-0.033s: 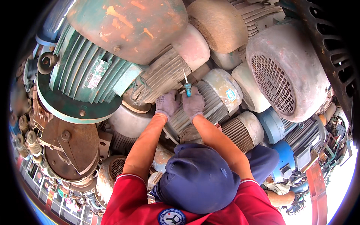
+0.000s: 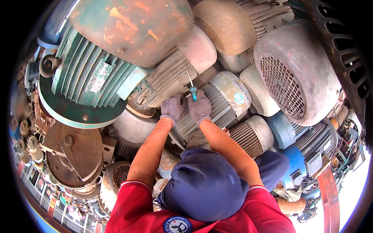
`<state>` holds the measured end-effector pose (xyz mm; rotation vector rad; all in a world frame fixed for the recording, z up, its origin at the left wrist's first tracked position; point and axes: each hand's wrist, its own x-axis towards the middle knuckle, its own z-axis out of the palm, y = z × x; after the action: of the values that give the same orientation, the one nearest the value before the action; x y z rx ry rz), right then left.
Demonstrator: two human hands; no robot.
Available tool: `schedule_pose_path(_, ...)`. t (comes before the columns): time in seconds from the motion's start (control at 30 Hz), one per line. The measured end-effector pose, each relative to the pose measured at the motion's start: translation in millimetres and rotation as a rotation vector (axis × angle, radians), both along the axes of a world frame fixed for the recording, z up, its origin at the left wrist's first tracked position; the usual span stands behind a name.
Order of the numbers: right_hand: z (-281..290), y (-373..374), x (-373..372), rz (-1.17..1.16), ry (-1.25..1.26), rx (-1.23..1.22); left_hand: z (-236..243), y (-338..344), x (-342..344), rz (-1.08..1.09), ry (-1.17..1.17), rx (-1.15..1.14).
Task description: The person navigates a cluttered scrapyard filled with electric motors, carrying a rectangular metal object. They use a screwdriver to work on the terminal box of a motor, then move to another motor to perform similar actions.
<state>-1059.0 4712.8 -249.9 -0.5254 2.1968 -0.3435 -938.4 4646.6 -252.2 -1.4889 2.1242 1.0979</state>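
My left hand (image 2: 174, 106), in a greyish gloved grip, has curled fingers against the ribbed motors; what they hold is hidden. Just right of it, my right hand (image 2: 199, 105), gloved alike, grips a small teal fitting (image 2: 194, 93) with a thin pale stem rising from it. A finned grey motor (image 2: 218, 105) with a weathered end cover (image 2: 229, 91) lies beneath and beside the right hand. Above both hands is a dusty ribbed motor housing (image 2: 163, 77); loose looped wires (image 2: 145, 93) hang left of my left hand.
Piled motors surround me: green (image 2: 81, 70), paint-spotted (image 2: 132, 27), grey with mesh cover (image 2: 295, 66), blue (image 2: 293, 165). A rusty plate (image 2: 66, 155) lies left. A black slotted frame (image 2: 334, 39) edges the upper right, a red beam (image 2: 328, 198) the lower right. Dark blue cloth (image 2: 202, 186) fills the space between my forearms.
The teal fitting and its pale stem have shifted very slightly left, with my right hand. My left hand is almost unchanged.
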Motion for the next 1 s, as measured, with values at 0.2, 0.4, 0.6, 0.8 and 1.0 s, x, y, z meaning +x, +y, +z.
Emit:
schedule_pose_path(0.2, -3.6, 10.0, -2.0, -0.004, -0.051, -0.011, 2.4, 3.5, -3.6, -0.005, -0.053, 0.018)
schedule_pose_path(0.4, -9.1, 11.6, -12.4, 0.011, -0.084, -0.135, 10.4, -1.0, -10.3, -0.007, -0.066, 0.024)
schedule_pose_path(0.6, 64.4, 74.4, -21.6, -0.016, -0.157, -0.166, 11.7, -3.0, -13.1, 0.055, -0.106, 0.033)
schedule_pose_path(0.8, 120.2, 98.9, -37.1, 0.026, -0.074, -0.142, -16.9, -2.2, 1.4, 0.111, 0.006, -0.064)
schedule_pose_path(1.0, 99.8, 143.3, -47.3, 0.131, 0.044, -0.006, -14.6, -9.2, -8.4, 0.067, 0.009, -0.025)
